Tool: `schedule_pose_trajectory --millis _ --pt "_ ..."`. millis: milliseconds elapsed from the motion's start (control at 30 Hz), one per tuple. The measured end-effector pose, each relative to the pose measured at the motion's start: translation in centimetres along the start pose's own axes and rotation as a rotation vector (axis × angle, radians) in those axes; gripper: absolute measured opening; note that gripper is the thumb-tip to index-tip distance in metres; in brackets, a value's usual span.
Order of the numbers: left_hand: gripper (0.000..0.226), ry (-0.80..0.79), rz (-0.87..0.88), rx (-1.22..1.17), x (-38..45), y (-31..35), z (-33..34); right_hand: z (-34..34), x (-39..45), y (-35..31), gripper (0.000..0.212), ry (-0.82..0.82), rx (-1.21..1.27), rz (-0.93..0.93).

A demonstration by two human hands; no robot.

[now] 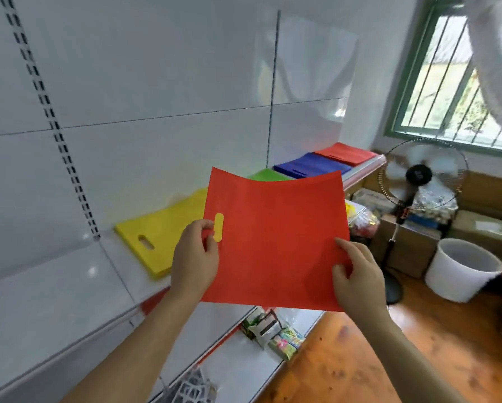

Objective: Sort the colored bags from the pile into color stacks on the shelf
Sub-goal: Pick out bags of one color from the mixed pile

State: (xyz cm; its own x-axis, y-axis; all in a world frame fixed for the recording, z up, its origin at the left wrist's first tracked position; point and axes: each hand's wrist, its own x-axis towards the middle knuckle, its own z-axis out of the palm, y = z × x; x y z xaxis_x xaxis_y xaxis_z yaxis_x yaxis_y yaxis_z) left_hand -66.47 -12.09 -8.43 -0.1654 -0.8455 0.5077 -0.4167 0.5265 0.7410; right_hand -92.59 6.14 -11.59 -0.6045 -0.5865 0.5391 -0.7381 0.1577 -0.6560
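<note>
Setting: small shop or stockroom | white slotted-upright shelving [69, 175] | packaged goods [276, 334] on lower shelf | cardboard boxes [412, 242] far right | pedestal fan [418, 175], white bucket [462, 271], wooden floor [389, 359], barred window [453, 77].

One head-worn view looks forward and down, near the shelf [113, 289].

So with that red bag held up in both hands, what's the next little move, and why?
Probably carry the red bag rightward to the red stack at the far end of the shelf. The left hand pinches it by the handle slot, the right hand holds the opposite edge, and the yellow stack, green stack and blue stack lie nearer.
</note>
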Motion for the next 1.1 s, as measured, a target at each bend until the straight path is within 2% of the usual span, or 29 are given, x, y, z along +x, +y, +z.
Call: schedule_pose_trajectory --millis 333,533,833,1100 --pt "0.027 -0.165 0.072 -0.162 8.5 5.2 18.3 -4.7 10.9 10.1 0.046 0.182 -0.129 0.082" --pt "0.027 -0.246 0.094 -0.177 11.0 7.7 27.6 -6.7 14.2 16.5 0.045 0.216 -0.185 0.186" --pt "0.032 -0.283 0.087 -0.172 14.3 12.7 42.8 -9.2 23.2 29.5 0.048 0.229 -0.202 0.244" --pt "0.034 -0.237 0.073 -0.125 17.6 18.8 54.6 -12.2 33.9 40.5 0.049 0.186 -0.172 0.275"
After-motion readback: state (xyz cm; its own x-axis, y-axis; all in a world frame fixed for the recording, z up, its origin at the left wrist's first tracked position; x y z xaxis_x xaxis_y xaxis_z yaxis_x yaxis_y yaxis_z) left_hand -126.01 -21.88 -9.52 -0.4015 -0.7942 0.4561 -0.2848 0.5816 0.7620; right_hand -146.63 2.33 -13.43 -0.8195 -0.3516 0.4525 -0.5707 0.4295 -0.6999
